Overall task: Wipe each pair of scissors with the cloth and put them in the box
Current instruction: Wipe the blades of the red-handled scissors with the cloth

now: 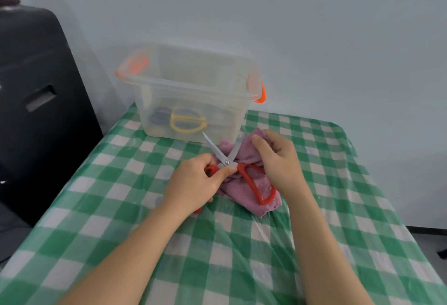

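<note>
Head view: a pair of red-handled scissors [242, 171] is seen held open above a surface [242, 244] covered with a green-and-white checked cloth under clear plastic film. The left hand [196, 183] is curled round one red handle loop, with the thumb pressed near the pivot screw. The two blades are spread in a V pointing away from the person; the left blade tip is seen in front of the lower wall of the box, and the right blade is partly wrapped by the cloth. The other red loop lies on a pink cloth [251, 191], which is bunched on the surface just in front of the box. The upper part of this cloth is pinched by the right hand [275, 157], with the fingers curled over the fabric beside the right blade.

A clear plastic box [191, 91] with orange side latches is stood at the far edge of the surface, without a lid. Inside it, through the near wall, yellow-handled scissors [187, 124] and dark blue-handled scissors [159, 117] are seen lying on the bottom, side by side. A black chair back [41, 101] is seen at the left, beside the surface, and a pale wall [290, 14] behind.
</note>
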